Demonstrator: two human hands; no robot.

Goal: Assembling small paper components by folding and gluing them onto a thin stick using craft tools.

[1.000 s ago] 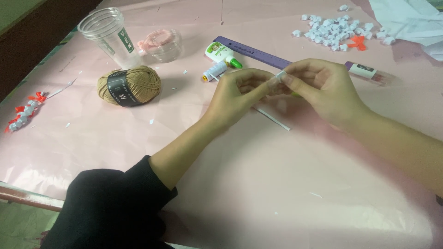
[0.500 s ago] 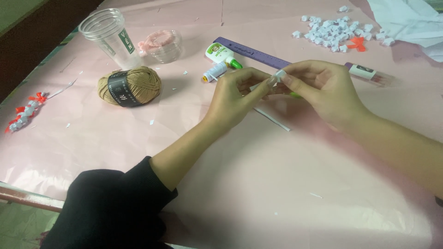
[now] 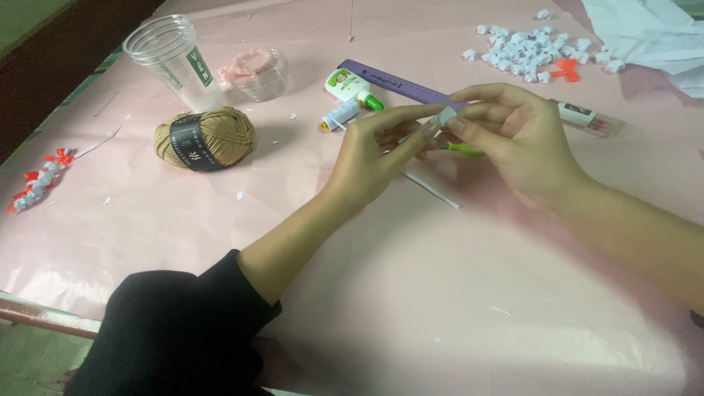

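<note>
Head view, from the left edge of the pink table (image 3: 183,220): a strand of red and white paper bits (image 3: 37,180) lies by the edge, then a clear plastic cup (image 3: 170,59) near the far edge and a tan yarn ball (image 3: 205,138) in front of it. At mid-table the left hand (image 3: 374,158) and right hand (image 3: 513,143) meet, fingertips of both pinched on a small folded white paper piece (image 3: 446,115). A white paper strip (image 3: 433,191) lies beneath them. A pile of small white paper stars (image 3: 535,55) sits toward the far right corner.
</note>
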